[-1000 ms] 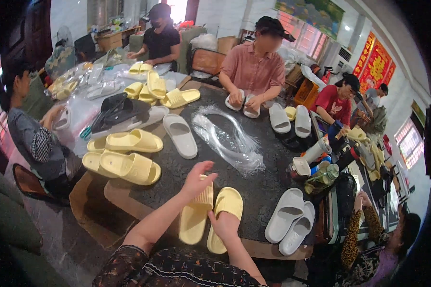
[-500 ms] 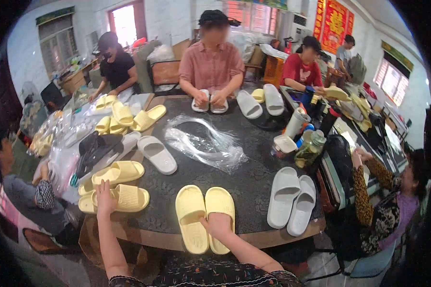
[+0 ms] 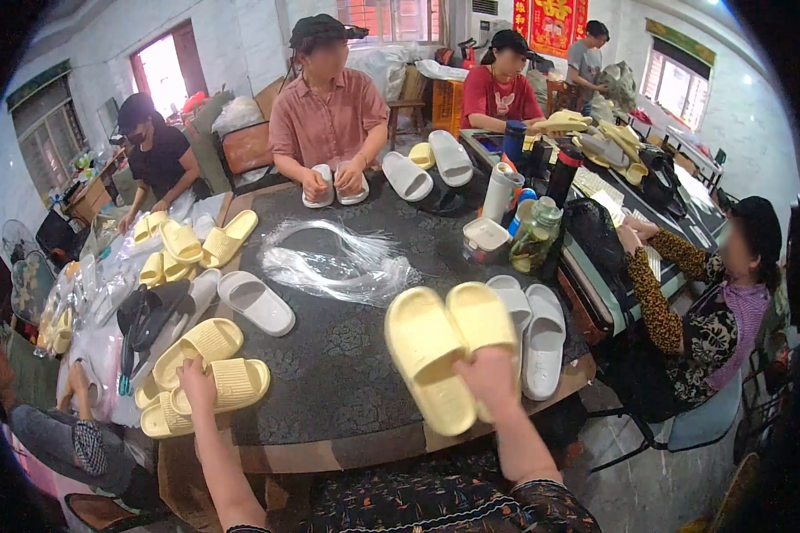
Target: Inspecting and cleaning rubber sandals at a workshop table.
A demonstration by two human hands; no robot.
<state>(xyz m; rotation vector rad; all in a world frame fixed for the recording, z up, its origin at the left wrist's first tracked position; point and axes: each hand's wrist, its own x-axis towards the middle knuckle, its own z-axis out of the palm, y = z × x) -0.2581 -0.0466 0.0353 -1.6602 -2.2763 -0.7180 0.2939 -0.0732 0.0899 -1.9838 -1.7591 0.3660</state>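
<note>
Yellow slippers (image 3: pixel 431 346) rightward, lettered banner (image 3: pixel 551 28) beyond

On the table (image 3: pixel 356 377), strips (image 3: pixel 316 274) lie mid-surface; overlapping slippers (image 3: pixel 242 382) sit at the near left corner; a tub (image 3: pixel 486 236) stands left of a jar (image 3: pixel 536 238) toward the right edge, behind paired slippers (image 3: pixel 544 342) at the near right corner.

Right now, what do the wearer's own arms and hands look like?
Left hand and right hand: bare, no gloves. Forearms: bare, no watch or bracelet visible. Sleeves: short, dark, small coloured print.
</note>
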